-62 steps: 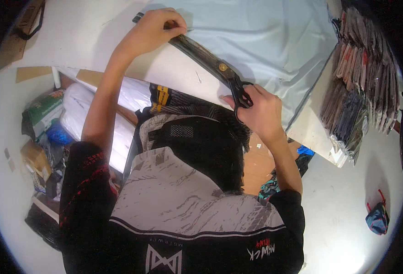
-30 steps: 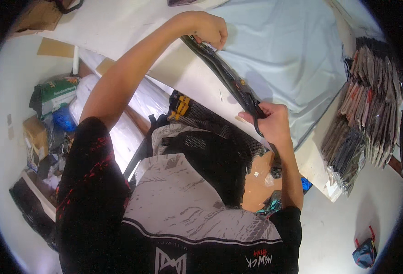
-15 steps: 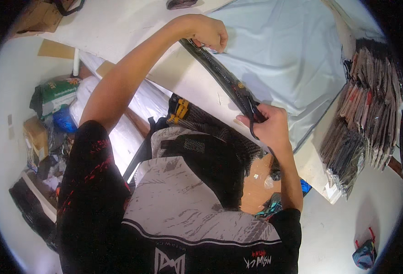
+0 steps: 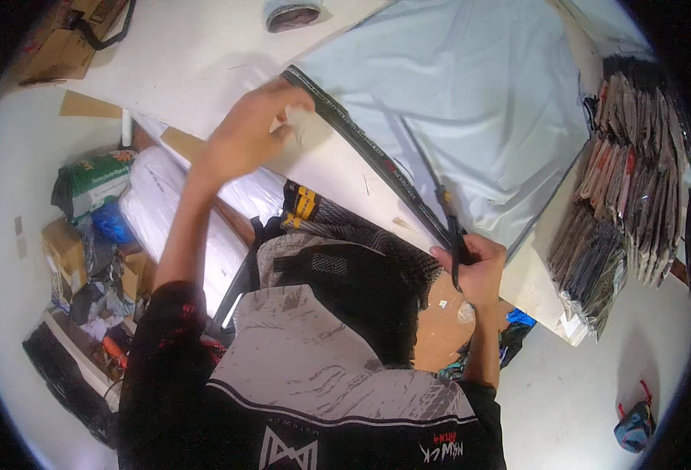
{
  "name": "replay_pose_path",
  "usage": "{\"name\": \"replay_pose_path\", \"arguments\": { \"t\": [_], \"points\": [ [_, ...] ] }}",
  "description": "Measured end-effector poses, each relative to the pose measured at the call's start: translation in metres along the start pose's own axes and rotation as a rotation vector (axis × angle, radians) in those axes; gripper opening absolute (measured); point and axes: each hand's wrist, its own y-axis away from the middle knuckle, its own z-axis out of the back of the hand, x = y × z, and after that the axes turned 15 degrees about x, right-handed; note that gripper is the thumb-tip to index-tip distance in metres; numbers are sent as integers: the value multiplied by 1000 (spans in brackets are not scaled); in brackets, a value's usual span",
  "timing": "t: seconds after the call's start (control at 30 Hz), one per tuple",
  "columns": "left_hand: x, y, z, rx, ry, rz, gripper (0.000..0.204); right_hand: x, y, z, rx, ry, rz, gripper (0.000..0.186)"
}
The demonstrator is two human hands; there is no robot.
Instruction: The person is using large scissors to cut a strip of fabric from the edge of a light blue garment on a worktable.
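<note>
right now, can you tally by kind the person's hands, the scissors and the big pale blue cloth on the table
Hands, left hand and right hand: 2
Scissors: 1
Big pale blue cloth: 1
Total: 4

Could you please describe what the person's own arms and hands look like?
The left hand and right hand are ungloved, with no watch or bracelet visible. The forearms are bare. The left sleeve is short and black with streaky red marks; the right sleeve is also black.
</note>
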Motion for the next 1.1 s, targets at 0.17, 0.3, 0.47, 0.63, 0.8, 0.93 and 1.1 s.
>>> {"name": "replay_pose_path", "arguments": {
  "t": [0.17, 0.3, 0.47, 0.63, 0.8, 0.93, 1.1],
  "points": [
    [-26, -13, -65, -269, -181, -201, 40, -18, 2, -19, -80, -289, -28, 33],
    [-3, -7, -90, -204, -492, -134, 47, -28, -14, -34, -46, -449, 83, 28],
    [8, 4, -73, -567, -340, 138, 39, -31, -8, -25, 40, -509, -28, 25],
    [-51, -23, -121, -413, -234, -202, 33, -24, -9, -24, 49, -607, 7, 26],
    [-49, -49, -131, -347, -206, -156, 22, -27, -13, -24, 65, -534, 30, 29],
    [-41, -44, -125, -284, -199, -212, 10, -29, -11, -25, 52, -551, 17, 28],
    [-38, 31, -72, 116, -163, -109, 15, -25, -13, -25, 76, -536, -7, 28]
  ]
}}
